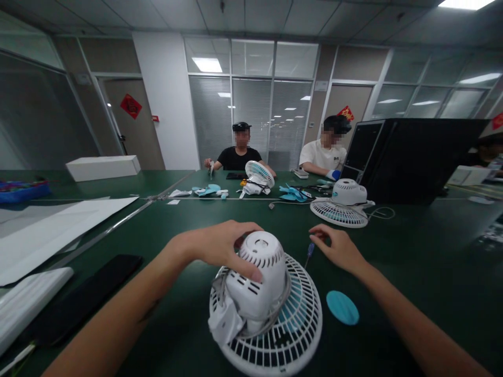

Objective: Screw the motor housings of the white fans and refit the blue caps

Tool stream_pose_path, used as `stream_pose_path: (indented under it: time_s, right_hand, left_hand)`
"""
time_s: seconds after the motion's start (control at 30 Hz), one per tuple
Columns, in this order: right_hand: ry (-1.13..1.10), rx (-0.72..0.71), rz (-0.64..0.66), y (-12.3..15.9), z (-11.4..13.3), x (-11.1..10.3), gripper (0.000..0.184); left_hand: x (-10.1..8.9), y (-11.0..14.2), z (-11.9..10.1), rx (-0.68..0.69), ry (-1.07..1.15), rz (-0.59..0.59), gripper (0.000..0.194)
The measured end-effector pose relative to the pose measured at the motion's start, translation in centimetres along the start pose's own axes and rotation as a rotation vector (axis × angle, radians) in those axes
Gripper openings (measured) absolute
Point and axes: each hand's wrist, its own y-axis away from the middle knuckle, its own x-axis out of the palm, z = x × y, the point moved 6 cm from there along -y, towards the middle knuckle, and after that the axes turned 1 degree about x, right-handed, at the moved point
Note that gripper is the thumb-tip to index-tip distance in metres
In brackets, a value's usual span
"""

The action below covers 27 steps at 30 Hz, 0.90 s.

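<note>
A small white fan (267, 309) lies face down on the green table (412, 272), its grille flat and its motor housing pointing up. My left hand (220, 246) is wrapped over the top of the motor housing and grips it. My right hand (340, 246) rests on the table just right of the fan, fingers curled around the blue handle of a small screwdriver (309, 252). A round teal cap (342, 307) lies on the table beside the grille.
A black phone (86, 293) and white sheets (51, 230) lie at the left. Further back is another face-down fan (341, 207), a black monitor (408, 157), teal blades (293, 193) and a white box (102, 167). Two people sit across the table.
</note>
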Motion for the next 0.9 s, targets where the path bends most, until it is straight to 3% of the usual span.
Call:
stream_pose_path:
  time_s: [0.17, 0.33, 0.43, 0.53, 0.6, 0.73, 0.83, 0.9]
  right_hand:
    - [0.097, 0.096, 0.089, 0.1, -2.9, 2.0, 0.031]
    - [0.123, 0.208, 0.168, 0.0, -3.9, 2.9, 0.041]
    - [0.066, 0.255, 0.16, -0.2, -4.4, 3.4, 0.028]
    - [-0.052, 0.282, 0.09, -0.4, -4.7, 3.2, 0.013]
    - [-0.169, 0.295, 0.015, -0.4, -4.7, 2.6, 0.017]
    - [-0.452, 0.276, -0.163, -0.8, -3.8, 0.3, 0.043]
    - [-0.607, 0.216, -0.296, -1.8, -1.4, -2.3, 0.059]
    - [-0.691, 0.135, -0.378, -2.6, 1.5, -4.1, 0.062]
  left_hand:
    - [-0.5, -0.4, 1.3, -0.021, -0.004, -0.116, 0.066]
    - [0.7, -1.0, 2.3, -0.014, 0.051, -0.366, 0.06]
    - [1.9, -1.1, 2.5, -0.013, 0.141, -0.593, 0.057]
    - [3.4, -1.5, 2.9, -0.018, 0.393, -0.666, 0.059]
    - [4.1, -1.6, 2.9, 0.018, 0.464, -0.688, 0.062]
    - [4.6, -1.4, 2.9, 0.064, 0.474, -0.733, 0.064]
    - [5.1, -1.3, 2.9, 0.095, 0.534, -0.73, 0.067]
    - [5.3, -1.3, 2.9, 0.109, 0.562, -0.724, 0.069]
